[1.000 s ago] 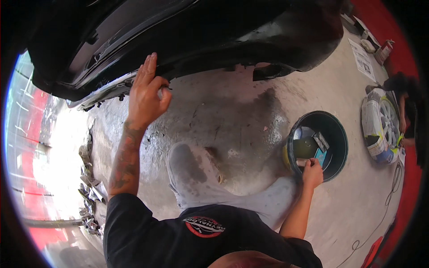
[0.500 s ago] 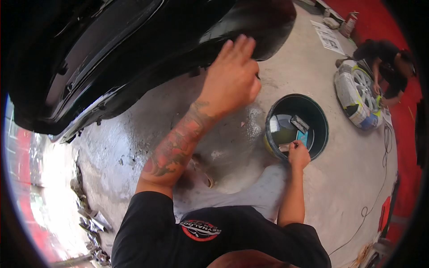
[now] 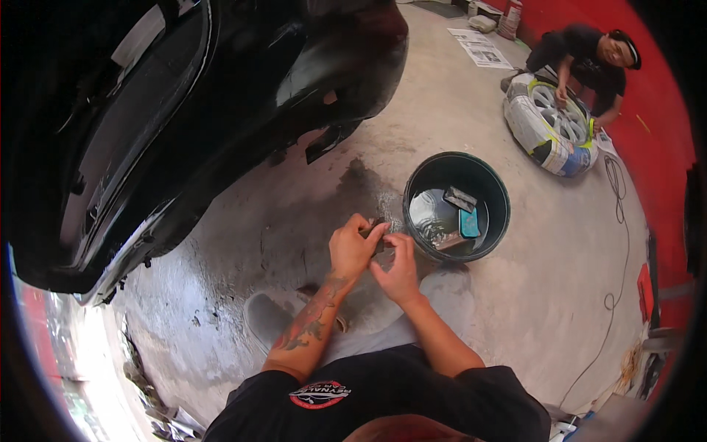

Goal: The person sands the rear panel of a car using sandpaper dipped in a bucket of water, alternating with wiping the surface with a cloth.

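My left grip (image 3: 351,246) is closed on a small dark piece (image 3: 378,222), pinched between the thumb and the fingers, to the left of the bucket (image 3: 492,193) and near its rim. My right grip (image 3: 400,276), also to the left of the bucket and lower than the piece, has its fingers bent toward it; whether they grasp it or only touch it, I cannot tell. The piece is mostly hidden by my fingers, so I judge with caution: it seems to be light and thin, probably soft enough to bend, and not fragile. If it is wet, it may become slippery, so I would hold it by two opposite edges, with thumb above and fingertips below. Inside the bucket, in the water (image 3: 427,212), there are a grey block (image 3: 460,199), a blue block (image 3: 469,224) and a brownish piece (image 3: 448,240). These blocks look stiffer, and I would take them by their long sides. The black car body (image 3: 243,103) is to the left of the bucket, well apart from it.
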`<state>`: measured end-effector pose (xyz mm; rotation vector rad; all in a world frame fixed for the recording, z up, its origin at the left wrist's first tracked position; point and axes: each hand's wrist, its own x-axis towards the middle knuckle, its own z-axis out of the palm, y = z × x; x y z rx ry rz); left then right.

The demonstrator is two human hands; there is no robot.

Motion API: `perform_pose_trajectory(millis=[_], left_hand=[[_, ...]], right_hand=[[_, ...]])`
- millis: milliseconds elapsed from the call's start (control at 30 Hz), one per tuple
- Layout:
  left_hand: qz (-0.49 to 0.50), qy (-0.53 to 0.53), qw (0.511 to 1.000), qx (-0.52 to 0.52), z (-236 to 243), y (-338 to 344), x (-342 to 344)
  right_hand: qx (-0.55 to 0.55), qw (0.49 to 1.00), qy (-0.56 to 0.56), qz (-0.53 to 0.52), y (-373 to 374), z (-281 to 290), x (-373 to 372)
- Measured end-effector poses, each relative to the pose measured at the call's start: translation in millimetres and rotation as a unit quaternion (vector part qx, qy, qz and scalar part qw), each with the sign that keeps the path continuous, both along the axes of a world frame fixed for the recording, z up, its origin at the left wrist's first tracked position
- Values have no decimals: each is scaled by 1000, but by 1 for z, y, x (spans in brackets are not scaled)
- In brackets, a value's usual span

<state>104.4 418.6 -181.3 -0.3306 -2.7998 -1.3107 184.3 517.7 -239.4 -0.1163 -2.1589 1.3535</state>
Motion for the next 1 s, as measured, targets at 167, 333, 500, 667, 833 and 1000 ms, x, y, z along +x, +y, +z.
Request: perform_pose_trajectory(millis=[167, 333, 500, 667, 833, 1000], left_hand=[[-33, -10, 998, 43, 11, -13, -2], [-95, -45, 994, 21, 16, -22, -7], [-128, 304, 944, -28, 98, -59, -34], [34, 477, 865, -150, 219, -163, -101], [105, 379, 909, -139, 220, -201, -138], [84, 384, 893, -219, 209, -199, -141]], right_hand=[[-119, 984, -75, 109, -12, -6, -6], [-457, 871, -105, 148, -10, -4, -10], [-343, 916, -208, 26, 49, 5, -22], [38, 964, -198, -175, 158, -18, -44], [266, 865, -403, -138, 215, -71, -81], [329, 797, -501, -77, 220, -151, -106]])
